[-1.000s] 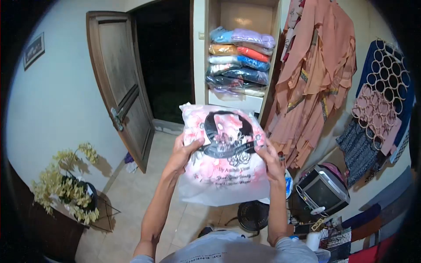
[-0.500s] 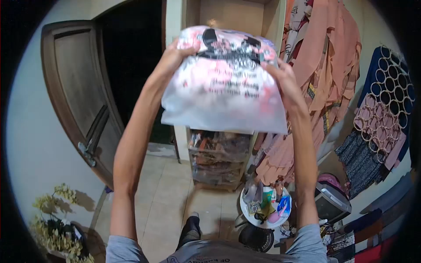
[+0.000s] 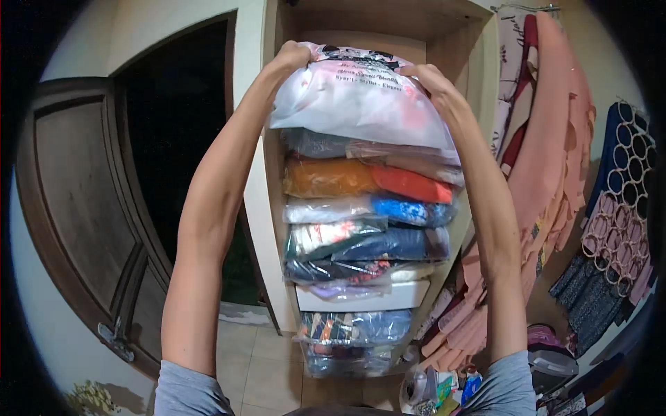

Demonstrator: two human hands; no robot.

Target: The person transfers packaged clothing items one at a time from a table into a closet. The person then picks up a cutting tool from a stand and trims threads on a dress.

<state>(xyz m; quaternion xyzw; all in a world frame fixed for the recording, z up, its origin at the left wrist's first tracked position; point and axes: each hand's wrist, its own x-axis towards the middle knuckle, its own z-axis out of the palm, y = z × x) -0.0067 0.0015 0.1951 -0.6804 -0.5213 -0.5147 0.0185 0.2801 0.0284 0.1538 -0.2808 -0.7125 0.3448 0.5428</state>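
A white plastic clothing package (image 3: 354, 111) with pink patches and dark printed lettering is stretched between my hands. My left hand (image 3: 291, 57) grips its upper left corner, fingers closed around the edge. On the upper right side, my right hand (image 3: 431, 82) pinches the plastic with thumb and fingers. The package is at the height of the upper shelf, just above a stack of bagged folded clothes. An orange-brown bundle (image 3: 329, 178) and a red one (image 3: 413, 184) lie near the top of that stack. Whether the package touches the stack, I cannot tell.
The tall open cabinet (image 3: 274, 229) holds more bagged clothes (image 3: 357, 326) below a white ledge (image 3: 361, 298). To the left are a dark doorway and a wooden door (image 3: 83, 194). Peach garments (image 3: 555, 139) hang on the right. A cluttered small table (image 3: 444, 388) stands low right.
My view has come closer to the cabinet, showing the full stack of bagged clothes. Both hands still hold the package, now in front of the upper shelf opening and tilted further back.
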